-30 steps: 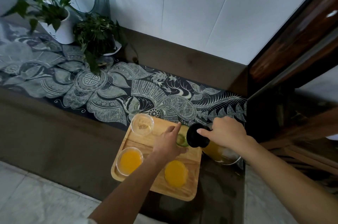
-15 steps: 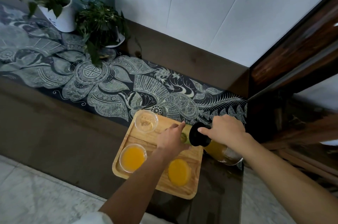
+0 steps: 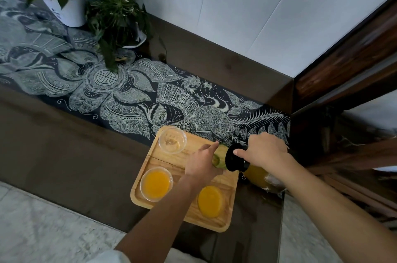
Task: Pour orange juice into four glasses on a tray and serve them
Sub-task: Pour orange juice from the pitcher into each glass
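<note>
a: hands?
b: right hand (image 3: 263, 151) wrapped over the neck of the juice jug (image 3: 256, 173), index finger laid along its round black lid (image 3: 235, 157). jug is tipped on its side toward the tray, clear body, orange juice inside, lower half off the tray's right edge.
a: left?
b: left hand (image 3: 203, 163) closed loosely round a fourth glass (image 3: 219, 158) at the tray's back right, index finger pointing past the rim. glass sits right at the jug mouth, mostly hidden; it reads greenish, can't tell the fill.
a: forearms?
b: both bare, coming in from the bottom, left crossing over the tray, a white sleeve edge at its elbow.
a: rest of the set?
b: rectangular pale wooden tray (image 3: 141, 193), raised lip, rounded corners, a seam across it. front-left glass (image 3: 156, 183) and front-right glass (image 3: 210, 201) are full of orange juice. back-left glass (image 3: 172, 140) is clear, near empty.
a: surface?
b: dark brown counter (image 3: 64, 151) with a black runner (image 3: 133, 99) in fine white line patterns. two leafy plants in white pots (image 3: 68, 8) at the far left.
</note>
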The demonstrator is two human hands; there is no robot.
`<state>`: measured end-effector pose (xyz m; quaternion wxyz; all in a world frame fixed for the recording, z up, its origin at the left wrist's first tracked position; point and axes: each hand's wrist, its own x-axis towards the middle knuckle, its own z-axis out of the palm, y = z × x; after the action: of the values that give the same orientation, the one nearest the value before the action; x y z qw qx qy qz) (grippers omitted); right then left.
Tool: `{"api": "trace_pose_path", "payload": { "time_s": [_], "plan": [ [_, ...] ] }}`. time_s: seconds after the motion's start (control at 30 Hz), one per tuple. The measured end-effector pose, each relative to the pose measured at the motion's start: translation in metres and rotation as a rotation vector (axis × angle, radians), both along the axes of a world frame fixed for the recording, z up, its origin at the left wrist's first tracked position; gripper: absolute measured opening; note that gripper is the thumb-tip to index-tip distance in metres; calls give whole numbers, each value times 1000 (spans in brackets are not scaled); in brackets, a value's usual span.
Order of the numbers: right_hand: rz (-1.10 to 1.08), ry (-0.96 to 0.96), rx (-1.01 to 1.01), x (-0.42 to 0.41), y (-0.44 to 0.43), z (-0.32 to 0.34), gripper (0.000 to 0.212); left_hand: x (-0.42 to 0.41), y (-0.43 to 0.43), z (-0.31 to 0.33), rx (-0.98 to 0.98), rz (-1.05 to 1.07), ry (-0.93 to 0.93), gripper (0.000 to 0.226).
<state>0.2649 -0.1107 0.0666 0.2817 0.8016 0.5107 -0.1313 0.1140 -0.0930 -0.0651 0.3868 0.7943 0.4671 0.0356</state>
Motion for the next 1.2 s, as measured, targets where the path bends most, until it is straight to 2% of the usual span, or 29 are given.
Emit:
{"api": "trace_pose_path", "payload": {
  "time_s": [0.47, 1.2],
  "plan": [
    [59, -70, -69, -25, 21, 8, 58, -2, 1, 2, -23, 9, 12, 99],
    [53, -74, -92, -27, 21, 10, 57, 0, 0, 0, -25, 15, 6, 99]
  ]
}}
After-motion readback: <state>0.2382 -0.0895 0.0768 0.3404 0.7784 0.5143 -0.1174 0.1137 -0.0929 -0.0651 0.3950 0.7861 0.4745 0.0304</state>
